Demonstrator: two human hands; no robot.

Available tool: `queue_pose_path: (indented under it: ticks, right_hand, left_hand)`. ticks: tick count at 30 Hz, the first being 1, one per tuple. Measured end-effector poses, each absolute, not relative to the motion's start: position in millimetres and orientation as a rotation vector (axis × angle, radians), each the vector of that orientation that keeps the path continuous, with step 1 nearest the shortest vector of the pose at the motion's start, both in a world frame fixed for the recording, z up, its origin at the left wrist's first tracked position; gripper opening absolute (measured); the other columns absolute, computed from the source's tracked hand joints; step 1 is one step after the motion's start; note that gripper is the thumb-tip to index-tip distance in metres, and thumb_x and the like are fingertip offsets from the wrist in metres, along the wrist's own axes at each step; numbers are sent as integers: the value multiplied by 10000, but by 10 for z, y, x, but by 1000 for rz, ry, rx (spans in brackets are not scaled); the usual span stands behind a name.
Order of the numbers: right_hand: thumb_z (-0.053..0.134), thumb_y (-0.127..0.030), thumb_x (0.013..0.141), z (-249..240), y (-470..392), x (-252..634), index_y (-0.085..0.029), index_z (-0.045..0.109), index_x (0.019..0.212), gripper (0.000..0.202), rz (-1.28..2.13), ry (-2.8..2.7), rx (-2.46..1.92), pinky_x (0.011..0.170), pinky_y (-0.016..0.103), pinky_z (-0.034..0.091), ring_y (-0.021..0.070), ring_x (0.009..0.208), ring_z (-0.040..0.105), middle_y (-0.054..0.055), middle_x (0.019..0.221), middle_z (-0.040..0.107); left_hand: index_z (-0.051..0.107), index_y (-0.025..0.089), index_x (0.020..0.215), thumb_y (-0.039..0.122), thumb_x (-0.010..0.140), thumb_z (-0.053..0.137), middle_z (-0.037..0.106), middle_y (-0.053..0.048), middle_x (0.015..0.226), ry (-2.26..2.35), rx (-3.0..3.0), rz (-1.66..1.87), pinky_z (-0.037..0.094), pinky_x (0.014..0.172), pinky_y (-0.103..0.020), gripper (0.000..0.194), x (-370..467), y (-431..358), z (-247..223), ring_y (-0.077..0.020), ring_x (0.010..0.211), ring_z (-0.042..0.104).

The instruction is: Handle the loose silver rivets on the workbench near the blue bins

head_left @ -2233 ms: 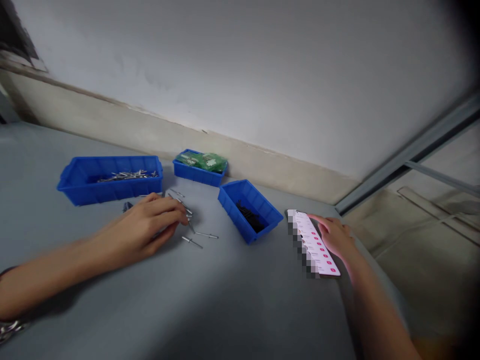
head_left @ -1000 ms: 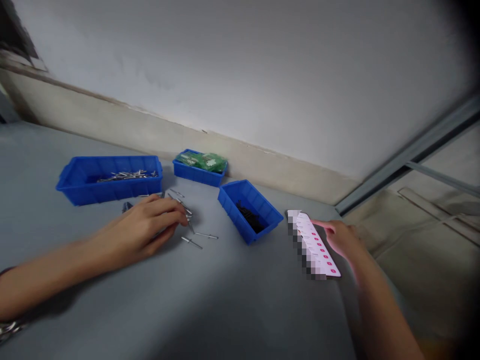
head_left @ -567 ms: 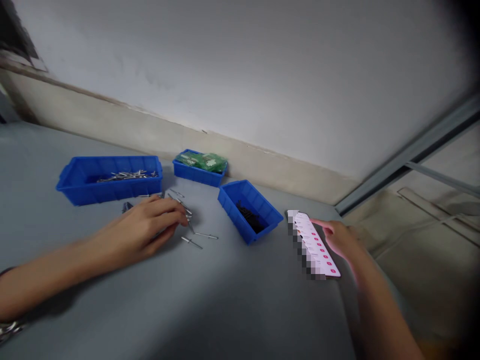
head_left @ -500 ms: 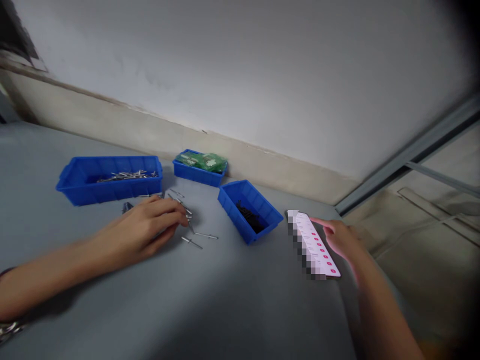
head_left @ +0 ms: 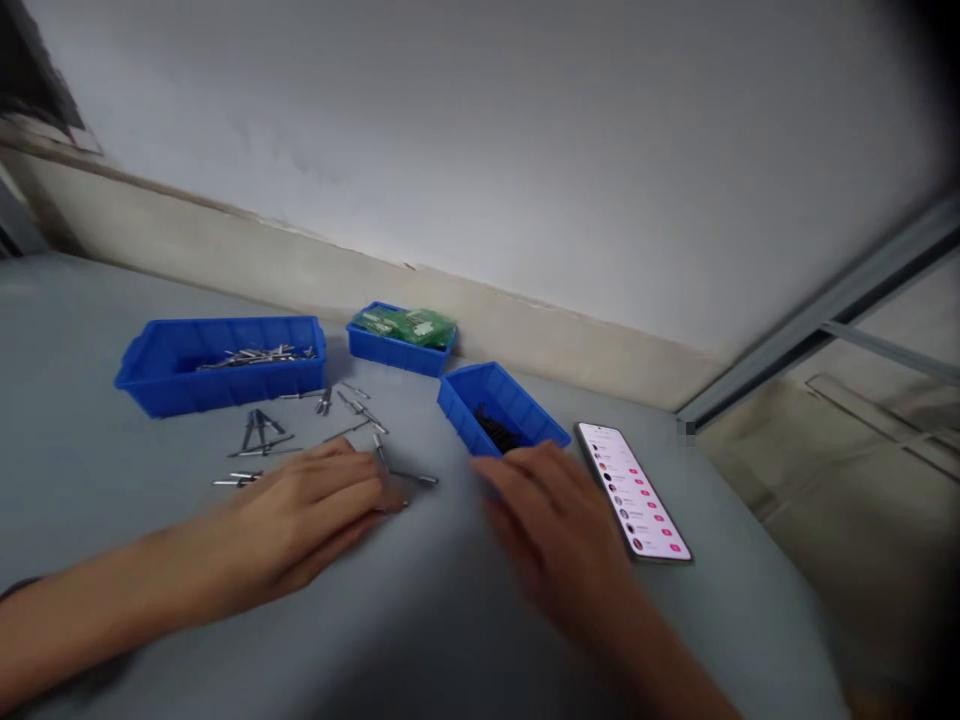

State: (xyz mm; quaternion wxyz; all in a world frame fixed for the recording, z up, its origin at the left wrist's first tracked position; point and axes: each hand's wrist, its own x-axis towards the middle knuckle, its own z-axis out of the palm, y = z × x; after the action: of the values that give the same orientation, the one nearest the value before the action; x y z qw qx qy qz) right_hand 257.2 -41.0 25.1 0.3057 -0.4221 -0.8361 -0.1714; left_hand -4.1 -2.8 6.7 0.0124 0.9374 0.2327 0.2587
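Observation:
My left hand (head_left: 307,520) is low over the grey table among loose metal blind rivets (head_left: 360,408). Its fingers are drawn together, and the end of one rivet (head_left: 401,505) shows at the fingertips. Another rivet (head_left: 416,478) lies just beyond them. My right hand (head_left: 559,530), smeared by motion, hovers in front of a blue bin (head_left: 540,425) of small black parts (head_left: 495,430). Its fingers are stretched out with the thumb apart, and I see nothing in them. To its right lies a phone (head_left: 637,490) with a lit screen showing a list.
A long blue bin (head_left: 225,392) of rivets stands at the left. Behind, against the wall (head_left: 525,320), a smaller blue bin (head_left: 397,352) holds a green plastic bag (head_left: 416,325). More rivets (head_left: 259,430) lie beside my left hand. A metal frame bar (head_left: 757,345) slants at the right.
My right hand has left the phone's edge and moved left to the front of the black-parts bin. My left hand has come slightly nearer, uncovering rivets behind it.

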Motion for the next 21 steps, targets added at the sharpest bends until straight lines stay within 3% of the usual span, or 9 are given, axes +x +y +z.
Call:
queue_pose_path:
  ticks: [6,12,21]
  right_hand:
    - [451,-227,975,-88,-501,2233,-210,656,864,234,-437,-2325,-1015,566,300,436,171,643,581,7,682,643]
    - [465,-237,967,-200,-523,2173,-214,584,722,273,-456,-2272,-1026,584,301,414,169,613,577,-16,621,586]
    - [484,-133,877,-228,-513,2184,-216,592,737,195,-438,-2353,-968,583,308,426,162,629,569,-25,644,601]
  left_hand:
    - [587,239,1046,208,997,373,692,-8,877,634,2925,832,503,864,-281,222,18,-99,21,-165,851,656]
    - [594,219,958,212,1002,362,681,-6,786,592,2956,858,547,749,-284,236,59,-123,36,-169,782,666]
    - [599,217,899,211,984,347,673,-22,776,597,2935,818,560,717,-285,265,100,-140,110,-169,728,656]
